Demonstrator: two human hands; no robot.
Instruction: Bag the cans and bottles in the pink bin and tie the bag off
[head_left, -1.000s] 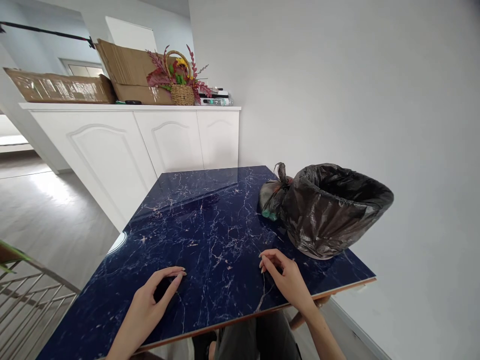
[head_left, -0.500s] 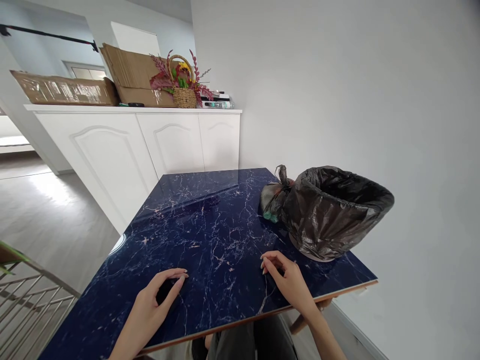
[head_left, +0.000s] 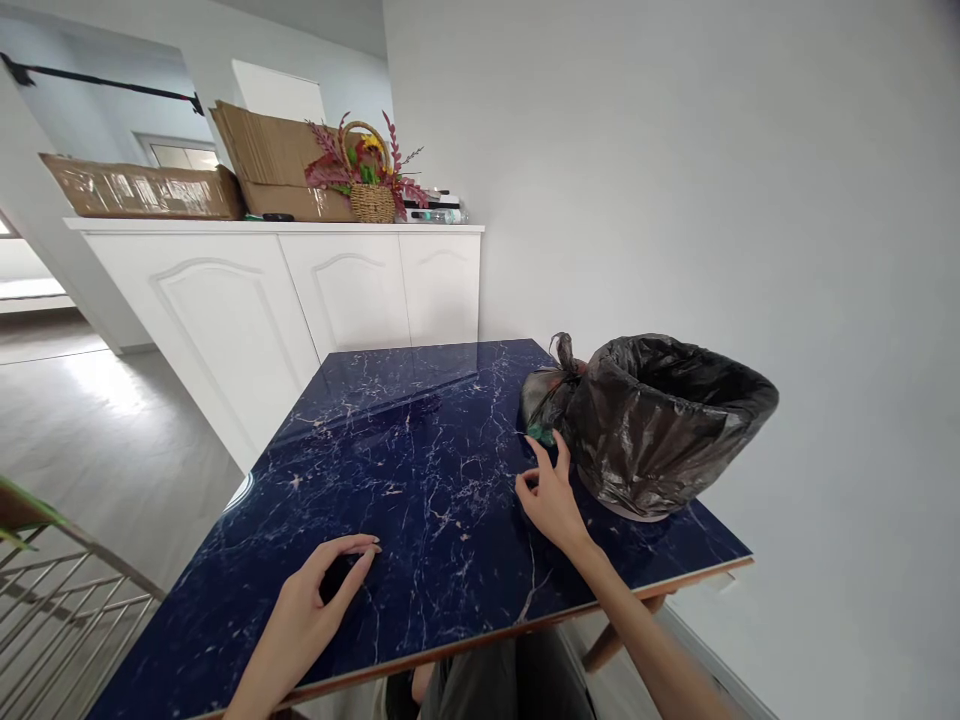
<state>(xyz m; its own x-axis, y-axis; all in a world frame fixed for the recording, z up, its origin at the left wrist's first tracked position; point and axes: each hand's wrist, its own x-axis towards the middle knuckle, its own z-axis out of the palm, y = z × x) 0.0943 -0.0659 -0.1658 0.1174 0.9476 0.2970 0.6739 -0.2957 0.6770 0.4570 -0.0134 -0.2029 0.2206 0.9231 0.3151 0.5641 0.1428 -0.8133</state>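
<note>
My left hand (head_left: 307, 605) rests on its side on the dark blue marble-patterned table (head_left: 375, 480), near the front edge. Its thumb and fingertips meet in a loose ring with nothing inside. My right hand (head_left: 551, 500) reaches over the table with fingers spread and nothing held. Its fingertips are close to the lower edge of a knotted dark plastic bag (head_left: 544, 398); contact cannot be made out. Right beside that bag stands a trash bin (head_left: 645, 515) lined with a black garbage bag (head_left: 637, 440), its mouth tilted toward the right.
A white cabinet (head_left: 217, 310) borders the far side, bearing cardboard boxes (head_left: 150, 190), a flower basket (head_left: 372, 203) and a plastic bottle (head_left: 446, 216). The grey wall (head_left: 675, 200) rises on the right. A metal rack (head_left: 67, 600) stands at lower left.
My right hand has moved forward, away from me, toward the knotted bag, and its fingers have spread. The left hand holds nearly the same pose. The view has shifted slightly.
</note>
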